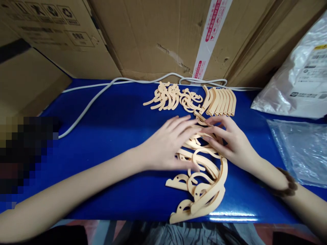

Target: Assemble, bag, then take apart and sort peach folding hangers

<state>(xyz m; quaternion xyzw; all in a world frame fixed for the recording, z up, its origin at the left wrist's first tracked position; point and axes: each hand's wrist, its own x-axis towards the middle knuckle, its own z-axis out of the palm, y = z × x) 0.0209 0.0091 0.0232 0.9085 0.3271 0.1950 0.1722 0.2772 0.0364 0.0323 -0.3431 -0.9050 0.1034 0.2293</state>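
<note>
Curved pale wooden pieces (209, 200) lie in a loose heap on the blue table (114, 197), from its middle to the front edge. Over the heap's left side my left hand (170, 144) is spread palm down, its fingers apart. My right hand (227, 139) reaches in from the right with bent fingers at the heap's upper part; what its fingertips touch is too small to make out. Just beyond both hands are a cluster of small hooked pieces (163, 98), a pile of small curled pieces (189, 100) and a row of curved bars (222, 102).
Cardboard boxes (153, 41) stand along the back and left. A white cable (94, 98) runs along the back and down the left side. At the right are a white plastic package (293, 78) and a clear plastic bag (304, 149).
</note>
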